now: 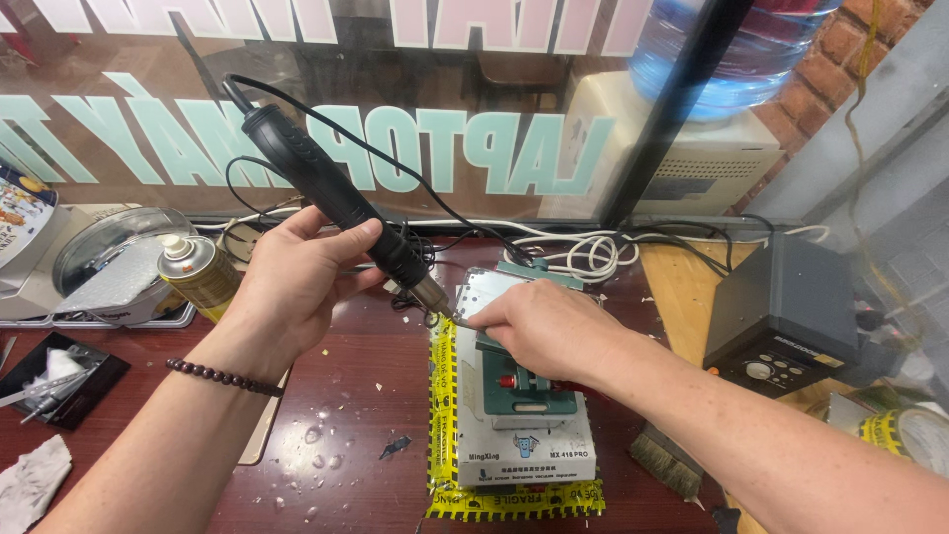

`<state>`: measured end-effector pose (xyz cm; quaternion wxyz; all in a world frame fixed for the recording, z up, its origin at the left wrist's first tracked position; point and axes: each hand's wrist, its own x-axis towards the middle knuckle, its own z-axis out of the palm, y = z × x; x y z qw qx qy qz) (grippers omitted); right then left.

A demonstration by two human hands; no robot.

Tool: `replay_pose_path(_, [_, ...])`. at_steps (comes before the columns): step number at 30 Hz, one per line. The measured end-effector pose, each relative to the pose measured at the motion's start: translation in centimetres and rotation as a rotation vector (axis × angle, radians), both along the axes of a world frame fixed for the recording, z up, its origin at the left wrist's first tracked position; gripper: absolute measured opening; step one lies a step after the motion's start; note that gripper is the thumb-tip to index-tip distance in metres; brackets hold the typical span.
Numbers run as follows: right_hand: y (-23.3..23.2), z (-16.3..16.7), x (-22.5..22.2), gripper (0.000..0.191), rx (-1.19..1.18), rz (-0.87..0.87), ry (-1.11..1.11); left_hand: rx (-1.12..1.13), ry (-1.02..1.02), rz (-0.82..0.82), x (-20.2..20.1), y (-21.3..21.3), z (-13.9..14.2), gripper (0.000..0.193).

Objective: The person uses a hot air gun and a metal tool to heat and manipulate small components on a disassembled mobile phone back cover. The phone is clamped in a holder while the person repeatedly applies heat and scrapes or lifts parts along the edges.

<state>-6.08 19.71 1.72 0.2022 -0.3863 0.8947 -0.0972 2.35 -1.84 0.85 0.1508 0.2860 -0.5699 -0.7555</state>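
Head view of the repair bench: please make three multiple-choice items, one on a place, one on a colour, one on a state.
1. Where does the spray can stand?
A. beside the left wrist
B. on the grey station
C. under the brush

2. What colour is the handle of the hot air tool?
A. black
B. red
C. white

3. How does the left hand hold the hot air tool?
A. fingers wrapped around the handle
B. lying loose on an open palm
C. not touching it

Answers: 1 A, the can stands on the red table just left of the wrist. 2 A, the handle is black. 3 A, fingers and thumb close around it, nozzle pointing down to the right hand.
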Motion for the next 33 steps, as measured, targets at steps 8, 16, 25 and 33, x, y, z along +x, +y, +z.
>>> replay_pose_path(8, [-0.3,0.2,0.1,0.03,0.028,0.044,0.051,-0.014,0.014,-0.023,-0.3,-0.1,-0.4,0.012])
replay_pose_path(16, [-0.9,-0.5,0.6,0.031,0.009,-0.054,0.012,0.004,0.01,-0.004,-0.2,-0.2,-0.5,0.014])
replay_pose_path(25, [-1.5,-0.8,1.9,0.036,-0.113,-0.293,-0.302,0.006,0.013,-0.033,-0.5,-0.7,-0.9,0.012])
replay_pose_path(33, [-2.7,-2.7,4.9,0.031,-0.364,-0.56,-0.23,0.038,0.085,-0.17,-2.2,-2.9,-1.9,0.014])
